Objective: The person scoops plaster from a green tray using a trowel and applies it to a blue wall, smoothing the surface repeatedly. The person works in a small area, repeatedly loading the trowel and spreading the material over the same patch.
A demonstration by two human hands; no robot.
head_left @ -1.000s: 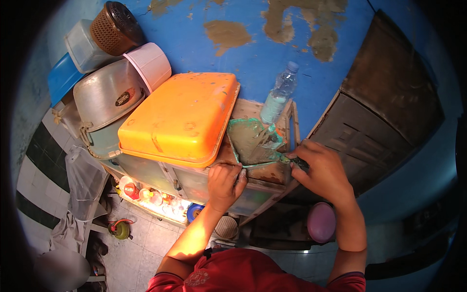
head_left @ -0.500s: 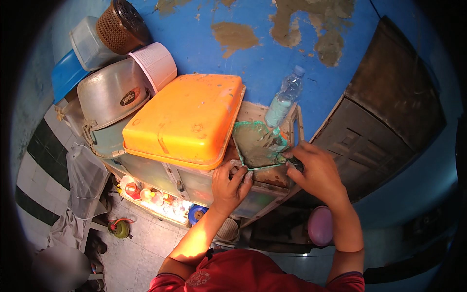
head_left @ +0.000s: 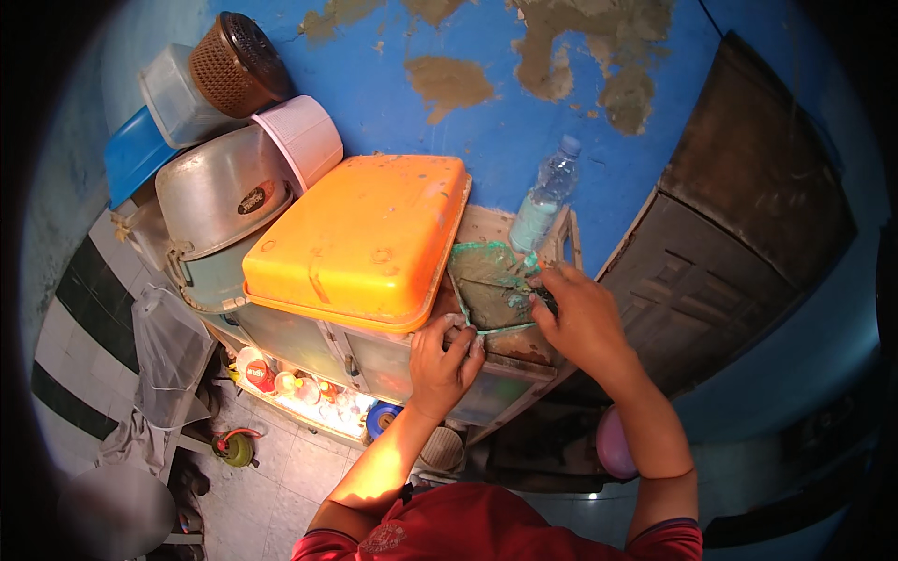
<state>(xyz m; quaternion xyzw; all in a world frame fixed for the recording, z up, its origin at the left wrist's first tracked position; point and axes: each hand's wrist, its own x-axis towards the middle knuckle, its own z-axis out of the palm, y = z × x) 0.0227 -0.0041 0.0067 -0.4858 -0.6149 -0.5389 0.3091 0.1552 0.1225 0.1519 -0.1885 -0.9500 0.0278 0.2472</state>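
A wet grey-brown paste (head_left: pixel 496 290) like mortar lies in a green-edged plastic bag or sheet (head_left: pixel 496 329) on top of a cabinet. My left hand (head_left: pixel 446 360) has its fingers curled at the near edge of this plastic, pinching it, with grey smears on the fingertips. My right hand (head_left: pixel 582 318) is closed at the right side of the paste, gripping a small dark tool (head_left: pixel 546 297) mostly hidden by the fingers. Just behind the paste stands a clear plastic bottle (head_left: pixel 543 201) with a blue cap and pale label.
An upturned orange tub (head_left: pixel 360 238) covers the cabinet top at left, beside a metal pot (head_left: pixel 224 192), a pink bin (head_left: pixel 304 140) and a brown basket (head_left: pixel 234 65). The blue wall (head_left: pixel 580 122) behind carries grey-brown patches. A dark wooden door (head_left: pixel 692 252) stands at right.
My right hand has moved left and slightly up, over the right part of the paste. The paste surface looks smoother and differently spread. My left hand stays at the near edge.
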